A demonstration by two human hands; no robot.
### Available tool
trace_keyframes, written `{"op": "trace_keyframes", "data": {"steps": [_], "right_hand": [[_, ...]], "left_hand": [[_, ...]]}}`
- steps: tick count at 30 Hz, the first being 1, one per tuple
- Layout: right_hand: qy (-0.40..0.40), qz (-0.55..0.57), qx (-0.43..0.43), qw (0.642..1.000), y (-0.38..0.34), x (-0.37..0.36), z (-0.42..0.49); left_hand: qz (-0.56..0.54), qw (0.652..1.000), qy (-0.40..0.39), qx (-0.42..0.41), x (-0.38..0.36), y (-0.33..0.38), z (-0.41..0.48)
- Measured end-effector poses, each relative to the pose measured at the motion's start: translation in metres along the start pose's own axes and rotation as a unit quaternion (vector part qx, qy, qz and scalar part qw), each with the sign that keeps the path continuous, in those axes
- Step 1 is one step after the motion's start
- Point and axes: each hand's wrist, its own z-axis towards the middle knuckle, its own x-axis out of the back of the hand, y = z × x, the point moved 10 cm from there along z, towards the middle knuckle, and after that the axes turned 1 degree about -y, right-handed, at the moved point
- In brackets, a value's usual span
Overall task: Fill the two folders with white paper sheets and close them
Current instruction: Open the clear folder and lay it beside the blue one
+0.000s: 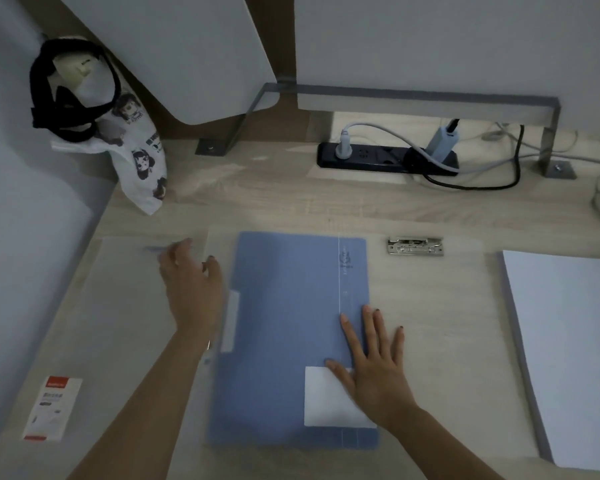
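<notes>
- The blue folder point(284, 334) lies shut in the middle of the desk point(291, 202). It sits on top of the clear folder point(129, 306), which is spread open beneath it with its metal clip point(415, 246) at 1 o'clock. Whether the blue one has sheets inside cannot be told.
- The right hand point(374, 365) rests flat on the blue folder's 3 o'clock edge. Its fingers point(369, 327) are straight and spread, gripping nothing.
- The left hand point(191, 282) is at 9 o'clock of the blue folder, over the clear leaf, loosely bent and holding nothing. Blur hides whether it touches.
- Risk: both folders look like slick plastic, so a sideways push from the flat palm would likely skate the blue folder across the clear one.
- Risk: lifting the blue cover by one edge may drag the clear leaf with it and skew both.
- Risk: the paper stack point(568, 358) at 3 o'clock lies just beside the clear folder's right edge. A swung cover or wrist could fan its top sheets.
- Edges: the desk meets a wall panel at 9 o'clock. The paper stack runs out of view at 3 o'clock.
- Room: bare desk lies at 12 o'clock, between the folders and the power strip point(388, 157).
- The cloth bag point(142, 168) at 11 o'clock and the small packet point(52, 408) at 7 o'clock are well apart from the hands.
</notes>
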Motion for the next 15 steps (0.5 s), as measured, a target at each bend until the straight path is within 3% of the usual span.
{"op": "trace_keyframes", "data": {"steps": [3, 8, 10, 15], "right_hand": [[0.003, 0.007, 0.004, 1.000, 0.002, 0.004, -0.001], [0.014, 0.051, 0.015, 0.998, 0.019, 0.013, 0.002], [0.016, 0.080, -0.029, 0.996, 0.042, 0.018, 0.009], [0.051, 0.118, -0.093, 0.987, 0.086, 0.041, 0.044]], "left_hand": [[0.049, 0.978, -0.075, -0.190, -0.049, 0.062, -0.037], [0.180, 0.888, -0.211, -0.366, -0.162, 0.100, -0.104], [0.229, 0.861, -0.244, -0.383, -0.189, 0.099, -0.120], [0.275, 0.844, -0.240, -0.394, -0.204, 0.089, -0.131]]}}
